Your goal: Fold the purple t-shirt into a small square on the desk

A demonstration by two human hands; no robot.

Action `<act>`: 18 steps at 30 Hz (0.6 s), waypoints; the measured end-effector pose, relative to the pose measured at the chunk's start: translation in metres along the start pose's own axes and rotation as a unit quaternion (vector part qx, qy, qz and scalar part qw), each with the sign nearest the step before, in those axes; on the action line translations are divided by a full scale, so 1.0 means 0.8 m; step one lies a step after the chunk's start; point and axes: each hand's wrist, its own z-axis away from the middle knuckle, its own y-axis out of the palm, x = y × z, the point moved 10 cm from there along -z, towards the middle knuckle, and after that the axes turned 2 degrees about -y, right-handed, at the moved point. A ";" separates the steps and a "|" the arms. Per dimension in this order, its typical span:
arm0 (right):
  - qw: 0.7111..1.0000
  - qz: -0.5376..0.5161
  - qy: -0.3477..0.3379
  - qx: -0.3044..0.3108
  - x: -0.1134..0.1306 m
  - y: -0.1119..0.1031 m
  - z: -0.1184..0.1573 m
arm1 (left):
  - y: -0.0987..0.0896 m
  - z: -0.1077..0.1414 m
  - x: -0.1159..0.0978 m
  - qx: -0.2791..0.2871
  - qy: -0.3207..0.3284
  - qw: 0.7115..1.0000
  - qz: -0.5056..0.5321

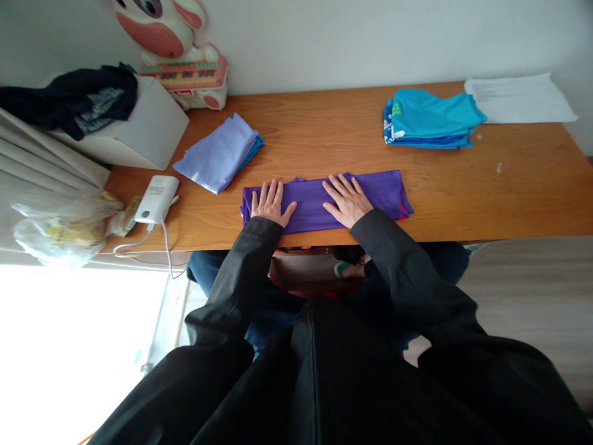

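Observation:
A purple garment [308, 207] lies folded into a long flat strip along the front edge of the wooden table. My left hand [272, 204] rests flat on its left part, fingers spread. On the right of its middle my right hand [347, 199] presses down, palm flat and fingers apart. A small pink patch shows at the strip's right end. Behind my left hand lies a folded lavender garment [220, 151] with a blue one partly under it. Farther back on the right sits a stack of folded turquoise and blue garments [430, 117].
A white power bank [156, 199] with a cable lies at the left, beside a clear plastic bag [60, 228]. A white box [148, 130] carries a dark garment [99, 99]. Behind stands a cow-shaped toy [185, 55]. White paper [519, 99] lies at the back right.

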 end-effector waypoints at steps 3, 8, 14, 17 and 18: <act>1.000 -0.006 -0.008 0.007 0.002 0.002 0.001 | -0.005 0.013 0.011 -0.030 -0.012 0.999 0.008; 1.000 -0.005 -0.011 0.011 0.003 0.003 0.000 | -0.015 0.030 0.041 -0.047 -0.017 0.998 0.035; 1.000 0.007 -0.014 0.009 0.004 0.002 0.001 | -0.019 0.047 0.068 -0.044 -0.045 0.998 0.023; 1.000 0.008 -0.019 0.011 0.004 0.004 0.001 | -0.017 0.057 0.070 -0.045 -0.050 0.997 0.024; 1.000 0.009 -0.021 0.012 0.005 0.005 0.001 | -0.017 0.060 0.070 -0.048 -0.052 0.997 0.026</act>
